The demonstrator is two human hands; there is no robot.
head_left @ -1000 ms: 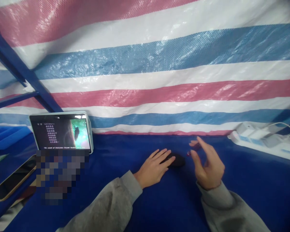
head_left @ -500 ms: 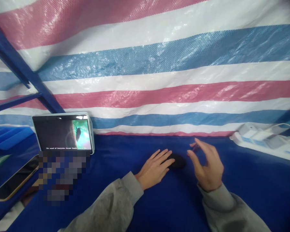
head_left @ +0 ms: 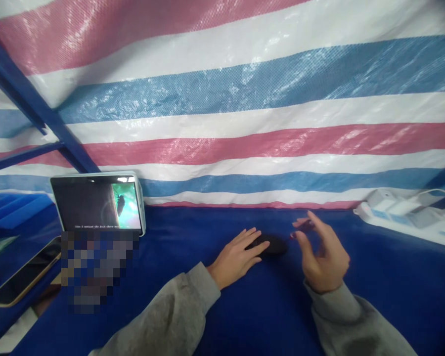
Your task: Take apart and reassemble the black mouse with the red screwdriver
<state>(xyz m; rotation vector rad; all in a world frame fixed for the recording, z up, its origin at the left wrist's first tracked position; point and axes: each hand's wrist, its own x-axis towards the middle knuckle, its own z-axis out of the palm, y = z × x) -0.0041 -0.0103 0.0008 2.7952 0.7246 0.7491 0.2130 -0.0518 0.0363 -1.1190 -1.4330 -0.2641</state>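
On the blue tabletop (head_left: 259, 316), my left hand (head_left: 237, 257) lies palm down with its fingers stretched out. Its fingertips rest over the near left edge of a flat, dark, round pad (head_left: 275, 245). To the right of the pad, my right hand (head_left: 324, 254) is raised a little, thumb and fingers curved toward each other. A small dark reddish piece (head_left: 303, 225) shows between thumb and fingers; it is too blurred to name. Both arms wear grey sleeves.
A tablet (head_left: 96, 202) showing a captioned video stands at the left, with a pixelated patch before it. Further left are a phone (head_left: 24, 272) and a blue tray (head_left: 18, 210). A white power strip (head_left: 404, 225) with plugs lies right. Striped sheeting (head_left: 244, 143) hangs behind.
My right hand has shifted slightly right and turned a little, the reddish piece moving with it. My left hand has barely moved. The tablet's caption has changed.
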